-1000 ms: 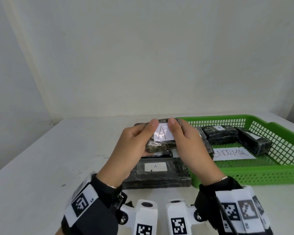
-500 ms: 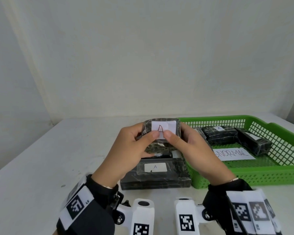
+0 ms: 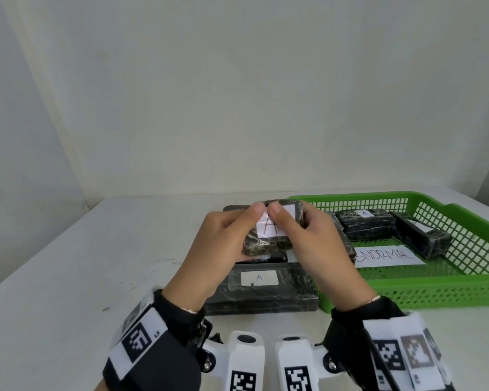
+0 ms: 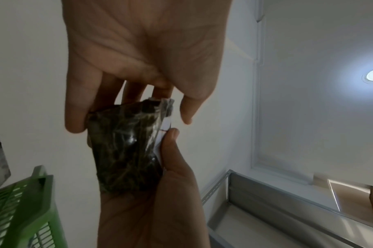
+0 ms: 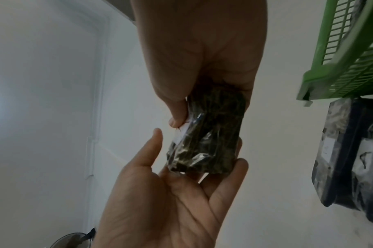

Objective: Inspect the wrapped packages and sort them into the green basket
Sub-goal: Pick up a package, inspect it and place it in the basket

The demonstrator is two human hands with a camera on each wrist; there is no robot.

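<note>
I hold a small dark wrapped package (image 3: 266, 244) with a white label marked "A" in both hands above the table. My left hand (image 3: 226, 241) grips its left end, fingers underneath and thumb at the label's top edge. My right hand (image 3: 311, 241) grips the right end, thumb on the label beside the left thumb. The left wrist view shows the package (image 4: 126, 151) between both hands. In the right wrist view the package (image 5: 209, 134) rests on the left fingers. The green basket (image 3: 407, 294) stands just right of my hands.
A large wrapped package (image 3: 266, 292) labelled "A" lies on the white table (image 3: 96, 263) under my hands, with another dark one (image 3: 232, 208) behind. Inside the basket lie three wrapped packages (image 3: 364, 230) and a paper reading "ABNORMAL" (image 3: 384, 256). A wall stands close behind.
The package, tipped up toward me half a second ago with its label fully showing, has come down slightly. Both thumbs have slid from the label's lower edge to its top edge.
</note>
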